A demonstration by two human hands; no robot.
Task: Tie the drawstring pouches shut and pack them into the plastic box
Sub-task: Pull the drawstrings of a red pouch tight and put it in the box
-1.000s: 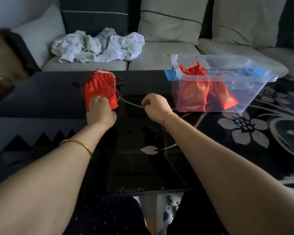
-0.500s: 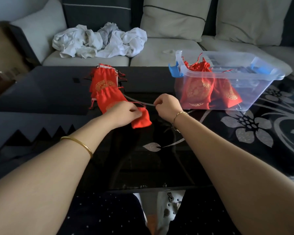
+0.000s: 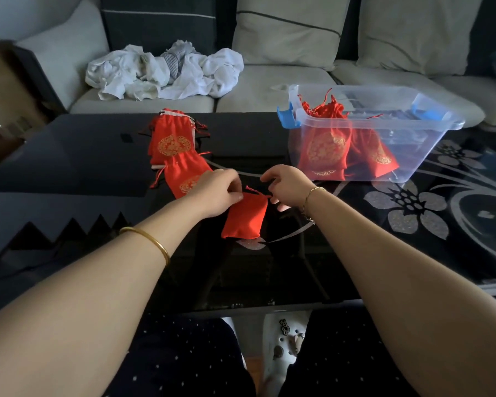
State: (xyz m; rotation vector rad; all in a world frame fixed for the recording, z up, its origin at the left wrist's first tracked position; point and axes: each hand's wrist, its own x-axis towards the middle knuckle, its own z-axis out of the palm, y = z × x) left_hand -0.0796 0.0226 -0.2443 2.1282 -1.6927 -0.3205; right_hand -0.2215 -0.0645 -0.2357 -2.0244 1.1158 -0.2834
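A plain red drawstring pouch [image 3: 245,216] lies on the black glass table [image 3: 83,156] in front of me. My left hand [image 3: 216,193] pinches its top left corner. My right hand [image 3: 288,184] pinches the top right corner at the red cord. Behind my left hand lies a small pile of red pouches [image 3: 173,147] with gold emblems. The clear plastic box [image 3: 407,156] with blue latches stands at the right and holds several tied red pouches [image 3: 325,147].
A grey sofa [image 3: 269,90] runs behind the table, with crumpled white cloths [image 3: 166,73] on its seat. The table's right part carries a white flower pattern [image 3: 407,207]. My knees in dark dotted fabric show below the table's near edge.
My left hand drew one pouch off the pile and brought it toward me to the table's middle. My right hand let go of the pale strand and closed in on the pouch's top.
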